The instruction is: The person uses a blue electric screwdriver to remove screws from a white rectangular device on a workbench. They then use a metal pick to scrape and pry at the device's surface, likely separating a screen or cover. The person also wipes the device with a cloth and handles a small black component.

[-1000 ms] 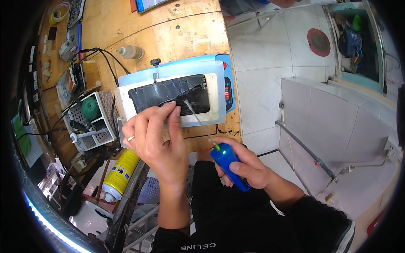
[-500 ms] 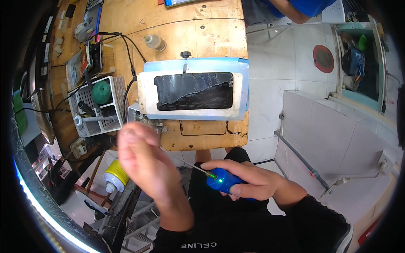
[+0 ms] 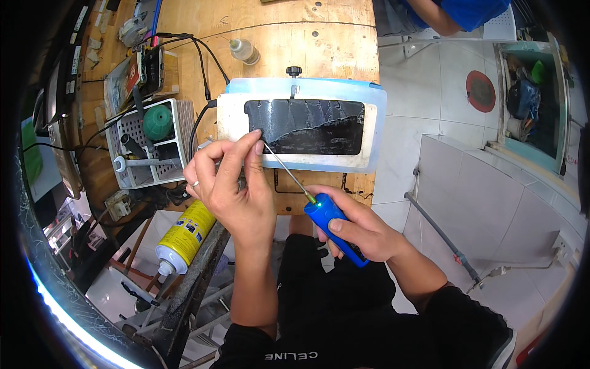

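Note:
My right hand (image 3: 369, 230) is wrapped round a blue cordless rotary tool (image 3: 335, 229) with a glowing green light and a long thin metal shaft. The shaft slants up and left, its tip close to my left fingertips. My left hand (image 3: 236, 184) has thumb and forefinger pinched together at the lower left corner of a black phone screen panel (image 3: 307, 126); whatever lies between them is too small to make out. Across the panel runs a ragged, wrinkled layer. It lies in a white frame on a flat plate (image 3: 378, 123) with blue edges.
A white basket (image 3: 138, 178) at left holds a green ball-shaped object (image 3: 158, 122) and a wrench (image 3: 144, 163). A yellow spray can (image 3: 187, 237) lies below it. Behind the plate stands a small clear bottle (image 3: 244, 51). Another person's arm (image 3: 436, 15) shows at the top right.
My left hand has moved up and right to the panel's corner, its fingers now pinched there. The tool has tilted more upright, its shaft pointing toward the panel. The whole view has shifted slightly.

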Motion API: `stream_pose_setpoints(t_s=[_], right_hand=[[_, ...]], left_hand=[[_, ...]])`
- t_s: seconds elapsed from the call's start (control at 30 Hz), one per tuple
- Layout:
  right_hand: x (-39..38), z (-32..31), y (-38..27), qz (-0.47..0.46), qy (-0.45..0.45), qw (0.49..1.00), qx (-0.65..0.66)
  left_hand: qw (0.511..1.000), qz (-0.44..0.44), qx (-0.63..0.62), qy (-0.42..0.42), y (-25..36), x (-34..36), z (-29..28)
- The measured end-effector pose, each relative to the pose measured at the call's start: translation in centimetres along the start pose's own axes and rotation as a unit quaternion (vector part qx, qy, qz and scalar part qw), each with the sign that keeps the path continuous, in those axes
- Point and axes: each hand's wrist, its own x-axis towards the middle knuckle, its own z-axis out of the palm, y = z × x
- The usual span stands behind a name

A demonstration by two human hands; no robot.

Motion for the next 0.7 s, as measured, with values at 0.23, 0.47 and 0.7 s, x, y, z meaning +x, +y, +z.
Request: stream_pose_setpoints(t_s=[0.23,0.47,0.7], right_hand=[[0.03,0.09,0.29,-0.017,0.015,0.999,0.024],[-0.19,0.02,0.38,-0.018,0.026,0.998,0.050],[-0.41,-0.08,0.51,-0.028,0.040,0.998,0.050]], left_hand=[[1.000,-0.003,0.001,0.003,0.11,0.08,-0.13],[0.996,0.060,0.057,0.013,0.51,0.17,-0.43],[0.987,0.112,0.115,0.007,0.84,0.13,-0.85]])
